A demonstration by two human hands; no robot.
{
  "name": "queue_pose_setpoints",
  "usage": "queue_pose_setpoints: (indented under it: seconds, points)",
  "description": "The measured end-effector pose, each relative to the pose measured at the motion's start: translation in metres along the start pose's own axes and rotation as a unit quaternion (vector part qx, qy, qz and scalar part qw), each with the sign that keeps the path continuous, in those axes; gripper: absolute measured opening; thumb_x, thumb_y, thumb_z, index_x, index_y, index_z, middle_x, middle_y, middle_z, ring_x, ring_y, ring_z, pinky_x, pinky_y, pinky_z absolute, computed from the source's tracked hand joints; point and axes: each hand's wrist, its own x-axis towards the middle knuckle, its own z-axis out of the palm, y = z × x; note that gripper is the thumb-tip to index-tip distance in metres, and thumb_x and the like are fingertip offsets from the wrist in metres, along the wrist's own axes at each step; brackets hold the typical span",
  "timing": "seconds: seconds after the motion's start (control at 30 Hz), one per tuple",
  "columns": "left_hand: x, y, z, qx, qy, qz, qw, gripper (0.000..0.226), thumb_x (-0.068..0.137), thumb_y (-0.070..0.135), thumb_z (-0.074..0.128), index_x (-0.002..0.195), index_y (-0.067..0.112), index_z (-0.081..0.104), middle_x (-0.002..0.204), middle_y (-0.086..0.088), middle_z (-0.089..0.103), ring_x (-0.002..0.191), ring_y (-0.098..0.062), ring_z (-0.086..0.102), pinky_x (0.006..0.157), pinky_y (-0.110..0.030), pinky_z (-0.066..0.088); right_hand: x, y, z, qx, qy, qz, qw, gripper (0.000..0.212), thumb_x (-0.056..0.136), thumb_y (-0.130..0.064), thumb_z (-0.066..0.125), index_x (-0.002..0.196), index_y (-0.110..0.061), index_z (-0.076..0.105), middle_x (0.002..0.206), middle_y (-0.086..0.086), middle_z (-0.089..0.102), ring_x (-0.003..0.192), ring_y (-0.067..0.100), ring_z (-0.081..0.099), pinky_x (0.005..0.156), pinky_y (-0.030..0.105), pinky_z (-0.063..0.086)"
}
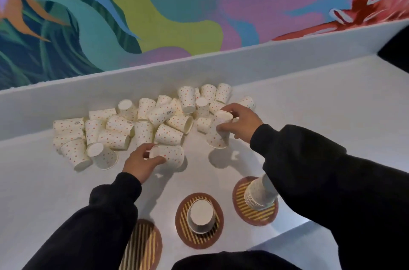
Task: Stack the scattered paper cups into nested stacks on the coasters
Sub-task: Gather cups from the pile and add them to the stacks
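Observation:
Several white paper cups with coloured dots lie scattered in a pile (143, 123) along the table's back wall. My left hand (141, 163) grips the base of one cup (172, 155) lying on its side at the front of the pile. My right hand (241, 121) holds an upside-down cup (218, 134) lifted just above the table. Three round striped coasters lie near me: the left coaster (143, 245) bears nothing, the middle coaster (183, 214) carries an upside-down cup stack (201, 215), and the right coaster (241, 201) carries a taller nested stack (259, 196), partly hidden by my right sleeve.
The white table (55, 192) has a low white wall (66, 97) behind the pile. A bright painted mural rises above it. The table's front right edge (294, 227) drops off near the right coaster.

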Motion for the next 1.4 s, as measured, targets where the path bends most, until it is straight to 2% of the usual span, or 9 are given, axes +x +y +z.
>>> queue_pose_setpoints:
  seconds: [0.1,0.23,0.33,0.43,0.53,0.83,1.07,1.17,1.4]
  points:
    - [-0.016,0.014,0.009,0.02,-0.022,0.042,0.999,0.054,0.07,0.037,0.088,0.119,0.036,0.067,0.111,0.003,0.072,0.104,-0.022,0.068,0.093,-0.044,0.056,-0.006,0.01,-0.009,0.009,-0.004,0.003,1.0,0.051,0.074,-0.025,0.087,0.118,-0.027,0.062,0.107,-0.009,0.065,0.098,0.013,0.063,0.084,0.035,0.058]
    - [-0.045,0.072,0.023,0.025,-0.043,0.153,0.987,0.046,0.079,0.021,0.087,0.119,0.033,0.069,0.12,0.011,0.067,0.106,-0.007,0.066,0.094,-0.034,0.056,-0.019,0.012,-0.018,0.028,-0.009,-0.033,0.999,0.051,0.075,-0.024,0.088,0.119,-0.026,0.063,0.111,-0.008,0.067,0.1,0.013,0.063,0.086,0.03,0.053]
    - [-0.08,0.121,0.031,0.057,-0.044,0.228,0.971,0.049,0.079,0.025,0.086,0.122,0.036,0.066,0.115,0.02,0.068,0.103,0.003,0.065,0.086,-0.024,0.057,-0.033,0.006,-0.038,0.044,0.011,-0.066,0.997,0.046,0.076,-0.024,0.086,0.118,-0.027,0.065,0.112,-0.009,0.068,0.098,0.012,0.066,0.086,0.03,0.056]
    - [-0.123,0.154,0.051,0.094,-0.044,0.29,0.951,0.059,0.077,0.039,0.086,0.128,0.042,0.055,0.112,0.025,0.067,0.102,0.006,0.063,0.082,-0.014,0.052,-0.055,0.006,-0.073,0.076,0.035,-0.08,0.993,0.042,0.08,-0.017,0.083,0.118,-0.025,0.065,0.112,-0.008,0.069,0.089,0.01,0.065,0.073,0.023,0.053]
    - [-0.149,0.162,0.085,0.101,-0.065,0.316,0.941,0.058,0.074,0.051,0.084,0.123,0.04,0.055,0.111,0.022,0.069,0.1,0.002,0.064,0.085,-0.025,0.054,-0.074,0.022,-0.101,0.099,0.052,-0.082,0.99,0.04,0.082,-0.01,0.081,0.117,-0.022,0.065,0.113,-0.006,0.07,0.086,0.008,0.066,0.068,0.018,0.051]
    - [-0.153,0.136,0.171,0.175,-0.101,0.327,0.923,0.059,0.078,0.06,0.074,0.129,0.042,0.05,0.123,0.022,0.064,0.108,-0.003,0.059,0.091,-0.035,0.053,-0.109,0.076,-0.13,0.1,0.086,-0.082,0.988,0.042,0.081,-0.018,0.083,0.117,-0.027,0.065,0.116,-0.011,0.069,0.105,0.017,0.067,0.085,0.031,0.058]
    - [-0.144,0.107,0.2,0.225,-0.113,0.291,0.923,0.062,0.08,0.053,0.075,0.133,0.039,0.046,0.126,0.016,0.064,0.11,-0.008,0.06,0.092,-0.031,0.05,-0.128,0.087,-0.131,0.076,0.063,-0.14,0.985,0.055,0.073,-0.043,0.08,0.123,-0.038,0.06,0.121,-0.018,0.065,0.107,0.016,0.064,0.077,0.036,0.058]
    - [-0.143,0.095,0.209,0.231,-0.116,0.265,0.929,0.063,0.082,0.051,0.074,0.137,0.038,0.047,0.13,0.015,0.062,0.113,-0.009,0.059,0.093,-0.03,0.049,-0.133,0.093,-0.124,0.057,0.034,-0.156,0.986,0.054,0.077,-0.031,0.084,0.124,-0.038,0.06,0.119,-0.021,0.065,0.104,0.011,0.063,0.079,0.04,0.058]
    - [-0.14,0.072,0.222,0.193,-0.096,0.196,0.957,0.066,0.075,0.049,0.081,0.133,0.038,0.052,0.125,0.017,0.064,0.108,-0.007,0.06,0.094,-0.032,0.051,-0.132,0.111,-0.099,-0.025,-0.032,-0.201,0.979,0.06,0.08,-0.036,0.084,0.133,-0.036,0.057,0.126,-0.022,0.061,0.11,0.004,0.059,0.08,0.014,0.045]
